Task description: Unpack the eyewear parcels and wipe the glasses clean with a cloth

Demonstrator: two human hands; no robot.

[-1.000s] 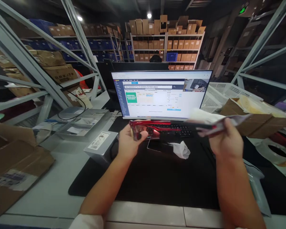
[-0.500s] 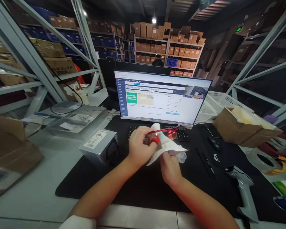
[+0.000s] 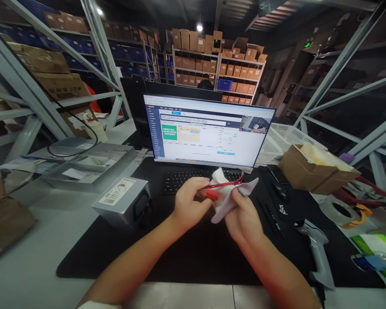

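Over the desk mat, my left hand (image 3: 193, 201) is closed with thumb and fingers pinching one end of a pair of red glasses (image 3: 223, 185). A thin red arm of the glasses runs to the right and curves at its far end. My right hand (image 3: 244, 210) is closed on a white cloth (image 3: 227, 208), its thumb on top. The cloth is folded around the glasses and hides much of them. Just behind the hands is a black keyboard (image 3: 180, 181). A grey box (image 3: 122, 201) with a white label stands left of my left hand.
A lit monitor (image 3: 206, 133) stands behind the keyboard. To the right are a mouse (image 3: 279, 192), pens (image 3: 274, 219), a barcode scanner (image 3: 315, 249), a tape roll (image 3: 337, 210) and an open carton (image 3: 312, 171). A grey tray (image 3: 86, 171) is on the left.
My right hand has turned and risen, bringing its thumb over the cloth, which now wraps the red glasses differently. My left hand keeps its hold. The view has shifted slightly right.
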